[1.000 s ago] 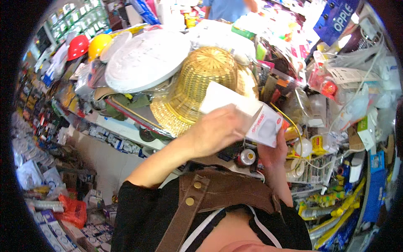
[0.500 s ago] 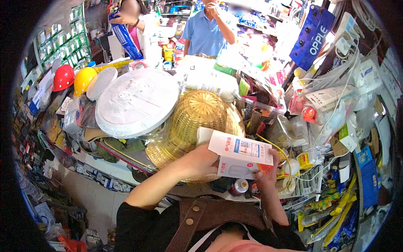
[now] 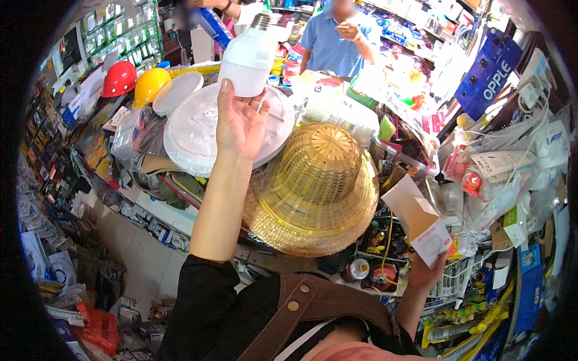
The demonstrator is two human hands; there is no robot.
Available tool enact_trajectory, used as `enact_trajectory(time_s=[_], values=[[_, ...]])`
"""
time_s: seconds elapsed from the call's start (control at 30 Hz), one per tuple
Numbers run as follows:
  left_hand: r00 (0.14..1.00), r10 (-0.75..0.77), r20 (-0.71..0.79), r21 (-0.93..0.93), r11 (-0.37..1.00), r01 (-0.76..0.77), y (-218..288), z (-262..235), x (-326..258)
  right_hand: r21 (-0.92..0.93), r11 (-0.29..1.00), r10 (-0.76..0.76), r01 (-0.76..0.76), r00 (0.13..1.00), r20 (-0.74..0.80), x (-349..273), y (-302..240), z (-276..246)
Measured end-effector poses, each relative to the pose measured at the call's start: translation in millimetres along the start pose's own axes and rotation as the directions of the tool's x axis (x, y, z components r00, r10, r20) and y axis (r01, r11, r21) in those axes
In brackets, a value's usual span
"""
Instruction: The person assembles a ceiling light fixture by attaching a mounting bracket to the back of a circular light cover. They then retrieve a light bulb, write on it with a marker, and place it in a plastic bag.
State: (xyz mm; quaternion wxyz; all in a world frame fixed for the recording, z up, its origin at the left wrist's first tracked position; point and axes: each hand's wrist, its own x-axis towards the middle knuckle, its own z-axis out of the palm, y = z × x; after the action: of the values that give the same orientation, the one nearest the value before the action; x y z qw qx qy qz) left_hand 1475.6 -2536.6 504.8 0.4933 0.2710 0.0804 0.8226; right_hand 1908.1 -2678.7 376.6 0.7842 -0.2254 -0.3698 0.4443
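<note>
My left hand [image 3: 242, 120] is raised in front of me, its fingers closed round the lower end of a large white light bulb [image 3: 247, 63]. The bulb stands upright with its metal screw base at the top. Down at the right, my right hand [image 3: 428, 271] grips the bottom of an open cardboard box [image 3: 418, 219], white and red outside, with flaps up and brown inside. No bulb shows in the part of the box's inside that I can see. Between my hands sits a woven straw hat [image 3: 319, 186] on the crowded counter.
Behind my left hand lies a round white wrapped disc [image 3: 186, 141]. Red [image 3: 119, 79] and yellow [image 3: 152, 86] hard hats stand to the left. Across the counter is a person in a blue shirt [image 3: 337, 42]; another person is partly visible at the upper left. Hanging packages crowd the right.
The bulb has come into view, lifted up and forward in my left hand, which was at the box before. My right hand has moved right with the box, now open and tilted.
</note>
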Motion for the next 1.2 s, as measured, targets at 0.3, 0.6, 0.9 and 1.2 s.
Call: enact_trajectory(time_s=[0.3, 0.6, 0.9, 1.2], values=[[1.0, 0.0, 0.009, 0.029, 1.0, -0.001, -2, 4, 3, 0.004, 1.0, 0.0, 0.0, 0.998, -0.07, -3, -1, -21], [0.997, -0.048, 0.062, 0.122, 0.992, 0.04, -2, -8, -5, -0.001, 0.999, 0.049, -0.05, 0.993, -0.11, -7, 2, -34], [1.0, 0.002, -0.025, 0.186, 0.983, 0.002, 2, -11, -30, 0.003, 0.997, 0.074, -0.074, 0.995, -0.06, -3, 4, -22], [0.999, 0.02, -0.043, 0.199, 0.98, -0.011, 4, -18, -66, 0.019, 0.996, 0.085, -0.085, 0.996, -0.018, -4, 6, -24]])
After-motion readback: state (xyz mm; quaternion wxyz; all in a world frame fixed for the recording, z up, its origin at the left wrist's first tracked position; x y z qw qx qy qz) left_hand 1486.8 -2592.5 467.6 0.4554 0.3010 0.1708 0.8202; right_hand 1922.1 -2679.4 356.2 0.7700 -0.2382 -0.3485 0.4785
